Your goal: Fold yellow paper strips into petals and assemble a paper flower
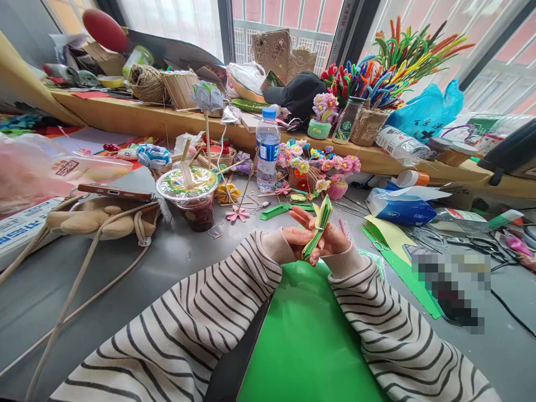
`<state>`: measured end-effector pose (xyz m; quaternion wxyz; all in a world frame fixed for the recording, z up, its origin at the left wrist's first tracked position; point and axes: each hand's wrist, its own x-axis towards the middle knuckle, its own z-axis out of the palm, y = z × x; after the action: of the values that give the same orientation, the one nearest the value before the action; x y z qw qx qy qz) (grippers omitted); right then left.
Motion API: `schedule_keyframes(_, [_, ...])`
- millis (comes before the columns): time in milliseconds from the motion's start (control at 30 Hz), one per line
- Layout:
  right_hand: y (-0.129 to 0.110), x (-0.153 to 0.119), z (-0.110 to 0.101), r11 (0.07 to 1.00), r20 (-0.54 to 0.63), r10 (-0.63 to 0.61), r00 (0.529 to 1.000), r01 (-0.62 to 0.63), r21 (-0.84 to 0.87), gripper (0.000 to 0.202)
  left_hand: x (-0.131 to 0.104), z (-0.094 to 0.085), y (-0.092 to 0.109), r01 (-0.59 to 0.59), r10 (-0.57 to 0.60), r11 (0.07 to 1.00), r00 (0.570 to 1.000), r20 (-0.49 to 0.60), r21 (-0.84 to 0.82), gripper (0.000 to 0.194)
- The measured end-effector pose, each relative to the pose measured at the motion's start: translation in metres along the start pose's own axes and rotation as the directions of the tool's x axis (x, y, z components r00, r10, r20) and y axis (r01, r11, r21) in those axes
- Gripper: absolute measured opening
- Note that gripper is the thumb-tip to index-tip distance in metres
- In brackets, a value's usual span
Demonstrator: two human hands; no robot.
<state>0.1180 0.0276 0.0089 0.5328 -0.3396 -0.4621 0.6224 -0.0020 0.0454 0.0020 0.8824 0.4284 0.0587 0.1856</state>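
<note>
A folded green and yellow paper bundle [317, 228], narrow and tied round its middle, is held upright at a slant between my two hands. My left hand [296, 235] grips it from the left, fingers closed against its lower part. Behind it on the right, my right hand [334, 239] holds the bundle too, with some fingers stretched out. Both hands are above the near part of a large green sheet [310, 335], which lies between my striped sleeves.
A lidded drink cup [195, 209] and a water bottle [268, 151] stand beyond my hands. Left is a bag [100, 220] with a phone on it. Right are green strips [412, 279], scissors [481, 245] and a tissue pack [400, 209]. Pipe-cleaner flowers [299, 159] stand ahead.
</note>
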Motion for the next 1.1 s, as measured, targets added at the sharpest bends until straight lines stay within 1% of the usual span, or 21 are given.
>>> schedule_keyframes(33, [0.000,0.001,-0.002,0.999,0.029,0.025,0.999,-0.026,0.026,0.031,0.000,0.001,0.000,-0.008,0.008,1.000,1.000,-0.027,-0.013,0.026])
schedule_keyframes(100, [0.000,0.002,-0.008,0.994,0.041,0.090,0.995,-0.092,0.064,0.030,0.003,0.001,0.000,-0.048,0.044,0.998,0.991,-0.127,-0.029,0.031])
schedule_keyframes(167, [0.000,0.005,-0.013,0.996,-0.047,0.075,0.996,-0.072,0.059,0.030,0.006,0.000,-0.001,-0.101,0.100,0.995,0.962,-0.254,0.009,0.036])
schedule_keyframes(233, [0.002,0.008,-0.017,1.000,-0.157,0.018,0.987,-0.016,0.013,0.030,0.010,-0.004,-0.003,-0.151,0.192,0.979,0.908,-0.372,0.136,0.037])
schedule_keyframes(300, [0.005,0.011,-0.020,0.998,-0.243,-0.048,0.969,0.038,-0.046,0.029,0.014,-0.007,-0.005,-0.187,0.307,0.940,0.830,-0.466,0.285,0.038])
schedule_keyframes(367, [0.008,0.014,-0.021,0.993,-0.275,-0.101,0.956,0.080,-0.087,0.027,0.015,-0.008,-0.006,-0.194,0.394,0.895,0.765,-0.509,0.401,0.037])
schedule_keyframes(400, [0.010,0.014,-0.021,0.992,-0.277,-0.109,0.955,0.085,-0.097,0.026,0.015,-0.008,-0.007,-0.190,0.422,0.876,0.748,-0.512,0.444,0.036])
schedule_keyframes(433, [0.011,0.015,-0.021,0.992,-0.277,-0.106,0.955,0.081,-0.100,0.025,0.014,-0.008,-0.007,-0.181,0.439,0.858,0.743,-0.505,0.480,0.034])
schedule_keyframes(467, [0.011,0.015,-0.021,0.993,-0.280,-0.092,0.956,0.068,-0.096,0.024,0.013,-0.007,-0.007,-0.169,0.449,0.842,0.746,-0.492,0.513,0.033])
schedule_keyframes(600, [0.008,0.014,-0.020,0.999,-0.302,-0.014,0.953,0.000,-0.048,0.023,0.008,-0.007,-0.005,-0.104,0.446,0.779,0.785,-0.431,0.618,0.034])
schedule_keyframes(667, [0.006,0.013,-0.020,0.999,-0.295,0.010,0.955,-0.019,-0.027,0.023,0.006,-0.007,-0.005,-0.085,0.425,0.781,0.799,-0.426,0.619,0.035])
schedule_keyframes(800, [0.002,0.011,-0.017,1.000,-0.248,0.026,0.968,-0.023,0.017,0.023,0.006,-0.006,-0.002,-0.097,0.361,0.856,0.815,-0.453,0.507,0.037])
schedule_keyframes(900, [-0.002,0.008,-0.014,0.996,-0.197,0.076,0.977,-0.063,0.070,0.022,0.006,-0.003,0.000,-0.108,0.297,0.914,0.835,-0.463,0.392,0.039])
schedule_keyframes(1000, [-0.005,0.005,-0.012,0.982,-0.127,0.154,0.980,-0.138,0.126,0.026,0.005,-0.001,0.001,-0.101,0.231,0.949,0.868,-0.440,0.298,0.037])
schedule_keyframes(1100, [-0.007,0.003,-0.011,0.973,-0.061,0.181,0.982,-0.170,0.156,0.026,0.004,-0.001,0.003,-0.091,0.185,0.967,0.893,-0.410,0.238,0.036])
